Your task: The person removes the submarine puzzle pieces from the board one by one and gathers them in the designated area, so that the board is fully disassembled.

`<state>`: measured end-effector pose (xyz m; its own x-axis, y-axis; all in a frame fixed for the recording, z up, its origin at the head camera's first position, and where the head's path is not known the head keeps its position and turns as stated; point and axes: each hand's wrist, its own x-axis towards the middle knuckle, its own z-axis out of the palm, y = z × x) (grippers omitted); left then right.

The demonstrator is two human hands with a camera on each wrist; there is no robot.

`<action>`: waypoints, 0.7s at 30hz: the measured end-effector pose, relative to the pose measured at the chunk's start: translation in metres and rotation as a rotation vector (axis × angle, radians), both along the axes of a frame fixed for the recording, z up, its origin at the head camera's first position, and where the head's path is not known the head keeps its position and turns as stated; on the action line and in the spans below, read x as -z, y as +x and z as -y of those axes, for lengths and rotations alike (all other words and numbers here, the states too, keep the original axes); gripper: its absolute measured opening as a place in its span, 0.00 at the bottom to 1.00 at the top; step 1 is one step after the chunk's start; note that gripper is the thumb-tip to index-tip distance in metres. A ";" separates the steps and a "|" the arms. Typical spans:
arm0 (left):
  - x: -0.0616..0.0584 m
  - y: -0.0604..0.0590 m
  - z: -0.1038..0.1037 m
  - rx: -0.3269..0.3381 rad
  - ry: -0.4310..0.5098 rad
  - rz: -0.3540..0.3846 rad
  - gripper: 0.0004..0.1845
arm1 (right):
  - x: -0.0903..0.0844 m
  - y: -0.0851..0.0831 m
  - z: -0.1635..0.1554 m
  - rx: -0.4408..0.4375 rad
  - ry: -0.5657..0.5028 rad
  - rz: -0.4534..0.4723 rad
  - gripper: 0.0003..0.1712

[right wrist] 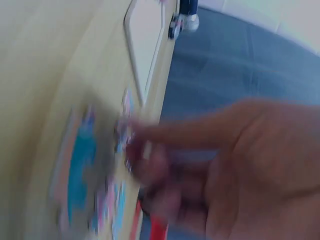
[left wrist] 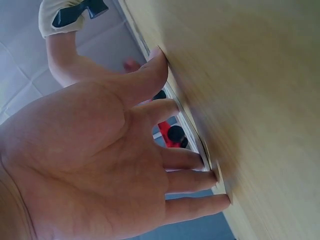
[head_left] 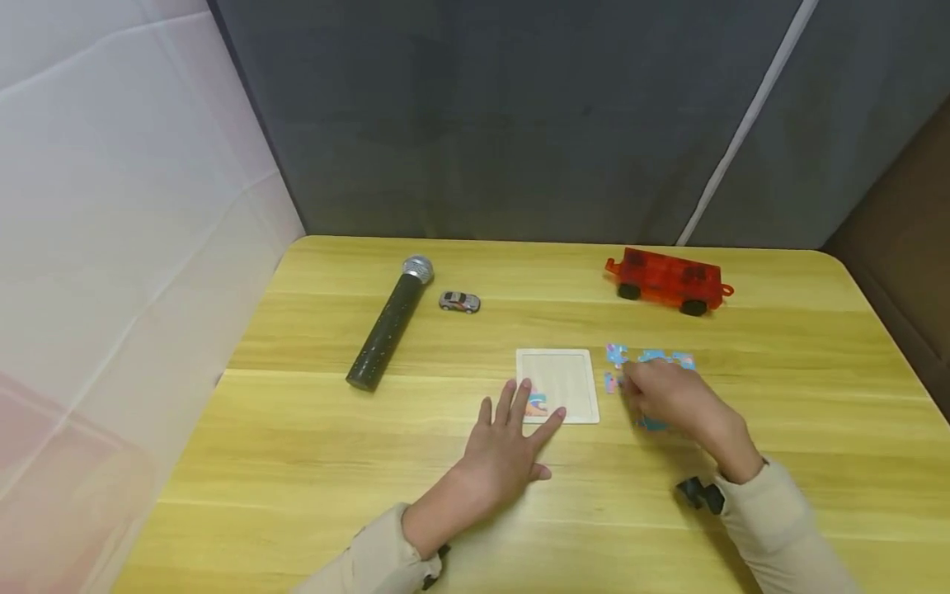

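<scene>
Hands, two, both low over the yellow wooden tabletop (head_left: 312, 462), sleeves beige.

Left hand (head_left: 505, 450): fingers straight and spread, fingertips (left wrist: 220, 176) pressed on the near left corner of the puzzle tray (head_left: 564, 375), thumb out to the side. It grips nothing; it simply bears down flat.

Right hand (head_left: 668, 396): lies over the loose jigsaw pieces (head_left: 653, 357) just right of the tray, fingers bent down among them. The right wrist view is blurred (one finger points out, the others curl under), so I cannot tell whether a piece is pinched.

Puzzle tray: square, pale, raised rim, near the middle of the tabletop. One coloured piece (head_left: 536, 404) sits in its near left corner, partly under the left fingers; the remainder of the tray is bare board.

Jigsaw pieces: blue and pink, scattered beside the tray's right edge, some hidden beneath the right hand.

Other items: toy microphone (head_left: 389, 322), black body and silver head, lying at an angle at the left; small silver toy car (head_left: 459, 302) just beside its head; red translucent toy wagon (head_left: 668, 280) with black wheels at the far right, well apart from the pieces. Grey fabric backdrop (head_left: 519, 115) behind.
</scene>
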<state>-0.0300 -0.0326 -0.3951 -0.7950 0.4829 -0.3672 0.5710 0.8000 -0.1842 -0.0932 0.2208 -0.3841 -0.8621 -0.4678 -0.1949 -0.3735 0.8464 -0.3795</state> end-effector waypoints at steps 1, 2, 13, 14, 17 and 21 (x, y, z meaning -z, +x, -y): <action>0.000 0.000 0.000 -0.004 0.006 0.007 0.41 | 0.002 -0.002 0.007 -0.044 -0.043 -0.032 0.14; 0.000 0.000 0.000 -0.009 0.010 0.011 0.41 | 0.003 -0.004 0.016 -0.082 -0.092 -0.052 0.13; -0.001 0.002 -0.004 -0.015 -0.093 0.000 0.40 | 0.021 -0.007 0.086 -0.068 -0.142 -0.005 0.05; -0.002 0.002 -0.004 -0.014 -0.100 -0.006 0.40 | 0.022 -0.006 0.089 -0.053 -0.136 -0.011 0.06; -0.002 0.002 -0.003 -0.013 -0.115 -0.019 0.39 | 0.023 -0.004 0.091 -0.026 -0.156 -0.036 0.10; -0.002 0.001 -0.003 -0.011 -0.122 -0.021 0.40 | 0.024 -0.005 0.090 -0.033 -0.235 -0.032 0.14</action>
